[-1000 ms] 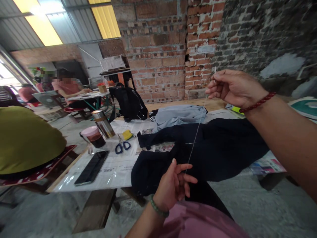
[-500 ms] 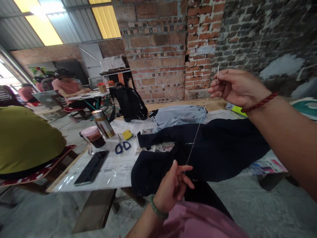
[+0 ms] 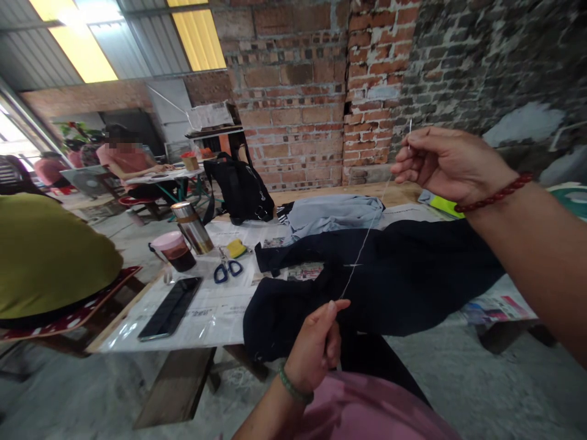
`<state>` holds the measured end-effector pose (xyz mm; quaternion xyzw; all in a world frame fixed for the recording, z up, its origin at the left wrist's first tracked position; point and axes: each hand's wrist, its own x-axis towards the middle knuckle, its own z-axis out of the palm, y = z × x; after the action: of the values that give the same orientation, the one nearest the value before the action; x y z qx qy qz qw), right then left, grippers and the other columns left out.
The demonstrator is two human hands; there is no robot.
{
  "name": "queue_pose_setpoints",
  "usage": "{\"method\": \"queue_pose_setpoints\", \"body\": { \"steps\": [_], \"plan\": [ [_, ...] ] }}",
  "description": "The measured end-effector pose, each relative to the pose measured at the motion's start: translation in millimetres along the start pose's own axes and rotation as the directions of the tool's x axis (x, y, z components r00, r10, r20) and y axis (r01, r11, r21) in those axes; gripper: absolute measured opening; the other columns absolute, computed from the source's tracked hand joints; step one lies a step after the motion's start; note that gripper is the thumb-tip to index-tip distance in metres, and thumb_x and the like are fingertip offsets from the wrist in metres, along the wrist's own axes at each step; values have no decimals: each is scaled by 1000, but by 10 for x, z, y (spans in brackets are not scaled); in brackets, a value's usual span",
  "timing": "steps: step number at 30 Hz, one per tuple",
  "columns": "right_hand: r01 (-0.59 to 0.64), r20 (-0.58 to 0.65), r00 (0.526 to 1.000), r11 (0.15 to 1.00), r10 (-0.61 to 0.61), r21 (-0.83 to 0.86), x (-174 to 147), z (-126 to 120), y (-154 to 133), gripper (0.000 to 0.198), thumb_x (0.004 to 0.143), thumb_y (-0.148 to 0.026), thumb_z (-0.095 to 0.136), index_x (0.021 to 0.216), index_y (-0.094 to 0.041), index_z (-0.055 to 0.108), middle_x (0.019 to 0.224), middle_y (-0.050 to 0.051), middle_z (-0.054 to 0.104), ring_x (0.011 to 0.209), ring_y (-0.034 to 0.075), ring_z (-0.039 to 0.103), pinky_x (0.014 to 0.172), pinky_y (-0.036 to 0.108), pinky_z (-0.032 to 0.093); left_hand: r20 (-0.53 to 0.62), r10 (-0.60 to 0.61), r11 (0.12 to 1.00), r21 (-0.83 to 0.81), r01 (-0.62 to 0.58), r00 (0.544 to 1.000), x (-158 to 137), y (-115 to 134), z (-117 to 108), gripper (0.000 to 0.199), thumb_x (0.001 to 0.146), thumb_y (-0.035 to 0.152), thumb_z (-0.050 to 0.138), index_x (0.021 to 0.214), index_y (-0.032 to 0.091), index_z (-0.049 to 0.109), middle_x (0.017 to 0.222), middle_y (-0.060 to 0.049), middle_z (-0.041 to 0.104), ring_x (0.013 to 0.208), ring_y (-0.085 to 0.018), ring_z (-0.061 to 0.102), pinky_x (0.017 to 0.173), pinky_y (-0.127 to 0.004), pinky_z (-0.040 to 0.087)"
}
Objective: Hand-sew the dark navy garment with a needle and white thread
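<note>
Counter (image 3: 114, 336) carries dark cloth (image 3: 413, 275). Right hand (image 3: 444, 160) raised above it, fingers curled; left hand (image 3: 318, 339) lower, by cloth's near edge, thumb and index now closed, fingers spread half a second ago. Thread (image 3: 362, 249) slants between hands, pinched by left. Needle (image 3: 409, 131) upright, gripped in right fingertips, slightly farther right than before.

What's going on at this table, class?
A person's right hand holds a needle pointing up. A pale thread runs down from that hand to the left hand, which pinches it between thumb and finger. Dark cloth lies on the table beyond, with scissors and a phone to the left.
</note>
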<state>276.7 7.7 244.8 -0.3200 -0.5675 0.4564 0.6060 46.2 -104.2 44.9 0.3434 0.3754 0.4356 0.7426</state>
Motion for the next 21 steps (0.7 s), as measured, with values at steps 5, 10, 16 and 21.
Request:
{"method": "queue_pose_setpoints", "body": {
  "steps": [5, 10, 16, 21],
  "plan": [
    [-2, 2, 1000, 1000, 2, -2, -53, -34, 10, 18, 82, -10, 41, 69, -16, 52, 61, 0, 57, 54, 11, 61, 49, 23, 50, 20, -2, 999, -42, 3, 1000, -3, 3, -2, 31, 77, 41, 54, 96, 17, 58, 30, 10, 33, 24, -4, 18, 26, -15, 12],
    [-10, 6, 1000, 1000, 10, 1, -69, -116, 30, 18, 82, -10, 41, 70, -16, 54, 63, 0, 58, 55, 11, 61, 51, 24, 51, -2, -2, 999, -39, 2, 1000, 0, 14, 17, 28, 76, 39, 56, 92, 17, 57, 30, 10, 33, 23, -3, 20, 26, -16, 12],
    [-50, 0, 999, 999, 50, 17, -118, -173, 52, 13, 79, -11, 44, 70, -15, 53, 63, 1, 57, 56, 11, 60, 51, 24, 51, -66, 55, 998, -17, -56, 996, -3, 49, 53, 25, 75, 39, 56, 84, 16, 57, 37, 9, 40, 23, -1, 21, 26, -16, 11],
    [-87, -85, 992, 996, 88, 23, -221, -238, 126, 9, 77, -13, 47, 71, -17, 52, 63, 0, 57, 53, 12, 59, 47, 24, 49, -113, 132, 991, 0, -133, 985, 12, 28, 42, 22, 75, 37, 55, 80, 16, 57, 54, 6, 49, 27, 0, 29, 26, -15, 17]
  ]
}}
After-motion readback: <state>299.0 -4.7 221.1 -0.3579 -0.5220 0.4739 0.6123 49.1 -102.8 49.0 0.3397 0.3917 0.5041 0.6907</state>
